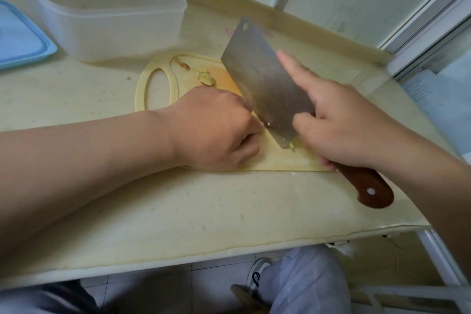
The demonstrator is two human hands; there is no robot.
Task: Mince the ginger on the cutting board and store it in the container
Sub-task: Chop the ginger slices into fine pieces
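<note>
1. On cutting board (280, 158), far-left end beside handle hole: ginger (205, 77), pale yellow rough chunks; finer bits under cleaver (257, 79) near corner.
2. Fingers of left hand (216, 127) curled against blade; any hold hidden, cannot tell.
3. Gripping cleaver handle: right hand (349, 120), forefinger straight along blade.

Pale cream desk (178, 211), speckled with small crumbs and stains, with a raised lip along the far edge. Under the left hand (216, 127) and the right hand (344, 122), a cream cutting board (280, 160) flat on the desk, oval handle hole just beyond the left wrist. Farther out from the left hand, a translucent rectangular container (102, 20), open-topped, standing just past the board's handle end. Left of that, well apart from both hands, a blue lid (20, 41) lying flat.
</note>
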